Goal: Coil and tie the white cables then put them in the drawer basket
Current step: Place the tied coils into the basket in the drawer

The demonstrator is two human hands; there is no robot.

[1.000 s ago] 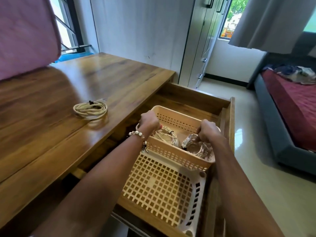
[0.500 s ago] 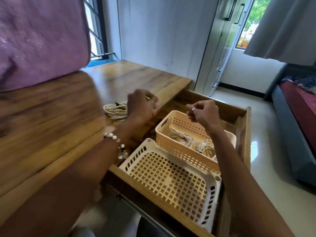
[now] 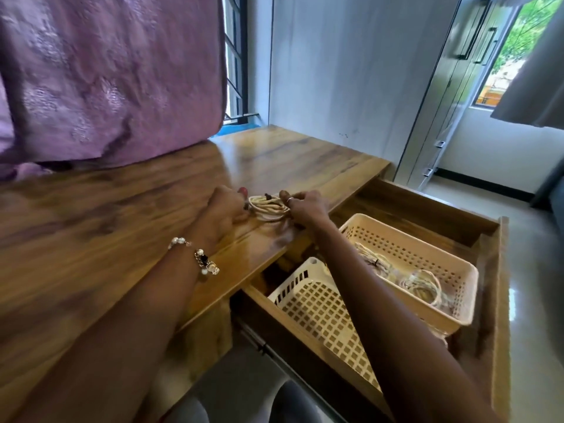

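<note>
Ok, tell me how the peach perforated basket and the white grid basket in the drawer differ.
The peach perforated plastic basket has small round holes; the white grid plastic basket has larger square openings. The peach one holds coiled white cables; no cables show in the visible part of the white one. The peach basket sits farther back in the wooden drawer, the white one nearer the person. Both are rectangular and open-topped.

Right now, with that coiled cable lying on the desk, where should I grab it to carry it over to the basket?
Pinch the coiled cable across its bundled strands at the loop's ends, from above, left hand on one side and right hand on the other. It lies flat on the desk, so only the top and outer rim are open. Then lift toward the peach basket.
</note>
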